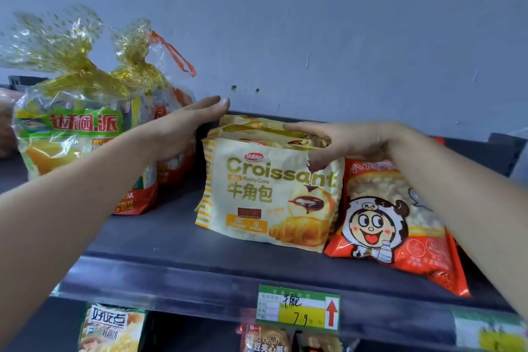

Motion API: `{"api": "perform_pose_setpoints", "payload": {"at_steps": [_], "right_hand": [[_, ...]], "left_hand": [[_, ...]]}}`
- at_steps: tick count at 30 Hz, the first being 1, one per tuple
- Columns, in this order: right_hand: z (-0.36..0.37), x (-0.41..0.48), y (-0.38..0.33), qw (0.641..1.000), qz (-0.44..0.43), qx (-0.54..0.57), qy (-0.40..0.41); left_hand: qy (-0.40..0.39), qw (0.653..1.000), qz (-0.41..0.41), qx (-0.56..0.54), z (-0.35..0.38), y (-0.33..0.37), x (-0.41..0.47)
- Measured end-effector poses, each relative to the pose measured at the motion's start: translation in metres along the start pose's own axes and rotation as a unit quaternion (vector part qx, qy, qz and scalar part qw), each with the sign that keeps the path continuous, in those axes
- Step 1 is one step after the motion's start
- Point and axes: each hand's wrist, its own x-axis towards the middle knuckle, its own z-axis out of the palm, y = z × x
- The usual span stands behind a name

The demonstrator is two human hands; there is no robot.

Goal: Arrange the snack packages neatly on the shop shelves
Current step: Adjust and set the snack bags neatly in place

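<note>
A row of cream-yellow croissant packs (pixel 265 197) stands upright on the dark top shelf (pixel 160 240). My right hand (pixel 340 141) lies over the top edges of the packs, fingers stretched left and thumb down on the front pack's upper right corner. My left hand (pixel 188 120) reaches in at the left of the row, fingers straight and pointing toward the back, next to the rear packs. To the right, a red snack bag with a cartoon face (pixel 397 226) leans against the croissant packs under my right forearm.
Two clear bags tied with gold wrap (pixel 83 123) stand at the shelf's left. A green and yellow price tag (pixel 298 308) hangs on the shelf's front edge. More snack packs (pixel 114 328) sit on the shelf below. A grey wall rises behind.
</note>
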Motion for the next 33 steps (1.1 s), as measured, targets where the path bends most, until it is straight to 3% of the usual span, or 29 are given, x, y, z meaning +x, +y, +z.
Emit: {"api": "perform_pose_setpoints", "payload": {"at_steps": [4,8,14,19,24,26,28,29,31,33], "right_hand": [[0.008,-0.004,-0.013,0.997,0.045,-0.041,0.047],[0.012,-0.001,-0.023,0.987,0.069,-0.105,0.098],[0.011,-0.001,-0.025,0.977,0.079,-0.156,0.124],[0.007,-0.006,-0.024,0.971,0.088,-0.183,0.129],[0.002,-0.021,-0.016,0.967,0.106,-0.195,0.125],[0.003,-0.023,-0.015,0.966,0.105,-0.201,0.126],[0.003,-0.022,-0.016,0.963,0.105,-0.212,0.127],[0.003,-0.021,-0.017,0.962,0.106,-0.218,0.124],[0.003,-0.019,-0.021,0.961,0.105,-0.229,0.113],[0.004,-0.017,-0.024,0.956,0.107,-0.254,0.102]], "left_hand": [[-0.017,0.991,-0.084,-0.100,0.009,-0.024,0.022],[-0.037,0.983,-0.081,-0.163,0.023,-0.031,0.026],[-0.006,0.953,-0.106,-0.283,0.038,-0.036,0.041],[-0.023,0.944,-0.113,-0.311,0.048,-0.032,0.049],[-0.046,0.972,-0.096,-0.210,0.052,-0.031,0.054],[0.043,0.992,-0.068,-0.101,0.048,-0.033,0.057],[0.207,0.978,-0.014,0.015,0.043,-0.034,0.063],[0.240,0.969,0.015,0.048,0.040,-0.033,0.066],[0.185,0.980,0.048,0.060,0.038,-0.027,0.071],[0.073,0.997,0.016,0.009,0.036,-0.018,0.078]]}}
